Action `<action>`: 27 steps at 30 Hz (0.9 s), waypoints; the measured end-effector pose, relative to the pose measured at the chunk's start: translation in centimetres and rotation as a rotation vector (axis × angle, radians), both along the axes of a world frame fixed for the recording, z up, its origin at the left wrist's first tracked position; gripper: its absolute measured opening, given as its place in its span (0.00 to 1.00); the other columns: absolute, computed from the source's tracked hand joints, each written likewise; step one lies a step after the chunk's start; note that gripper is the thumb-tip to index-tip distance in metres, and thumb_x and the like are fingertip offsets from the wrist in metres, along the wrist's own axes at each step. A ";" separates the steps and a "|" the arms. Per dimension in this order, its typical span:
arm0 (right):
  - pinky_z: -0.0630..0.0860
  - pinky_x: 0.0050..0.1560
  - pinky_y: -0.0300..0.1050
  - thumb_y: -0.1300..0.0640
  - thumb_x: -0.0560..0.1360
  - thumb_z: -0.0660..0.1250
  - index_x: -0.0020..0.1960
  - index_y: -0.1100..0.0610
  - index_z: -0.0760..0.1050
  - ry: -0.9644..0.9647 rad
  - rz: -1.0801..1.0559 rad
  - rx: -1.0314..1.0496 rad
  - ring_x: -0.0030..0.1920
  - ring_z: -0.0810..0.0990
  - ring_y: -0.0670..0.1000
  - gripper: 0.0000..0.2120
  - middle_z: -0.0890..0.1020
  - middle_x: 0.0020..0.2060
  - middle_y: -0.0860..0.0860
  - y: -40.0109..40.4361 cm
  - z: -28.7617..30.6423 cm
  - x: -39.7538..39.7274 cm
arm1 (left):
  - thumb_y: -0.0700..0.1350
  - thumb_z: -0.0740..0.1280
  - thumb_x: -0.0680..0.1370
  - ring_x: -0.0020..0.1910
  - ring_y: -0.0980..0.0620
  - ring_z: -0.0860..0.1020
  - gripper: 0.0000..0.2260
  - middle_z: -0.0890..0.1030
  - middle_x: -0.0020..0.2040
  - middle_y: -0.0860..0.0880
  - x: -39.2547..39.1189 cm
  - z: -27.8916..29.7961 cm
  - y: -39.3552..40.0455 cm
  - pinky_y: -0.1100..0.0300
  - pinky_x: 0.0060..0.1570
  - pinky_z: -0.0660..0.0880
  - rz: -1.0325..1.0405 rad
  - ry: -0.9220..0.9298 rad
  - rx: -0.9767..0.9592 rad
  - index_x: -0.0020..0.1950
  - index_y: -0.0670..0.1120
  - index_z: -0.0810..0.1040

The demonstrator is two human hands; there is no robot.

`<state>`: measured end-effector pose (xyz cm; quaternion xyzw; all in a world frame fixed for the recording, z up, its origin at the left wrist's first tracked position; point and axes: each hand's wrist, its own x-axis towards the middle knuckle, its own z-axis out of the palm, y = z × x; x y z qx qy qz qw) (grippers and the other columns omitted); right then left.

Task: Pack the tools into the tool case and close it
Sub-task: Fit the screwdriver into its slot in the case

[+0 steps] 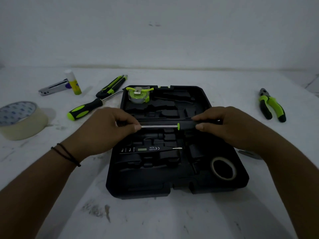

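The open black tool case (176, 188) lies in front of me on the white table. Both hands hold a screwdriver (160, 126) level above the case's middle: my left hand (107, 130) pinches the tip of its metal shaft, my right hand (222, 125) grips its black handle with a green collar. In the case sit a green tape measure (139, 94) at the back left, a black voltage tester pen (150, 149) and a roll of black tape (223, 168) at the front right.
Left of the case lie a second green-handled screwdriver (86, 108), a green utility knife (112, 86), a glue stick (73, 82), a metal stapler (52, 87) and a wide masking tape roll (20, 120). Green pliers (271, 105) lie at the right. A small metal piece (249, 153) lies by my right wrist.
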<state>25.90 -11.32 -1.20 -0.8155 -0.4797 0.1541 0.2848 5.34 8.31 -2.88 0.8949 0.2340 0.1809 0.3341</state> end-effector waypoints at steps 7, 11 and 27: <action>0.68 0.49 0.22 0.53 0.72 0.69 0.56 0.48 0.79 -0.068 0.017 0.005 0.50 0.75 0.35 0.13 0.79 0.49 0.40 -0.7 -0.9 -0.2 | 0.48 0.72 0.71 0.42 0.60 0.78 0.03 0.80 0.40 0.56 -0.2 -1.3 -0.8 0.60 0.46 0.74 -0.058 0.022 0.144 0.41 0.56 0.84; 0.64 0.49 0.24 0.53 0.73 0.68 0.58 0.47 0.79 -0.195 0.068 -0.072 0.50 0.74 0.39 0.13 0.78 0.49 0.41 -0.9 -1.2 -0.6 | 0.51 0.72 0.71 0.43 0.60 0.78 0.02 0.80 0.39 0.58 -0.4 -1.4 -1.1 0.51 0.49 0.75 -0.068 0.042 0.182 0.41 0.58 0.84; 0.62 0.44 0.18 0.55 0.73 0.67 0.52 0.51 0.82 -0.322 0.055 -0.072 0.46 0.75 0.43 0.09 0.80 0.45 0.46 -1.8 -1.2 -1.3 | 0.55 0.71 0.70 0.46 0.59 0.76 0.02 0.78 0.41 0.59 0.0 -0.8 -1.0 0.45 0.59 0.69 -0.032 0.164 0.122 0.36 0.61 0.81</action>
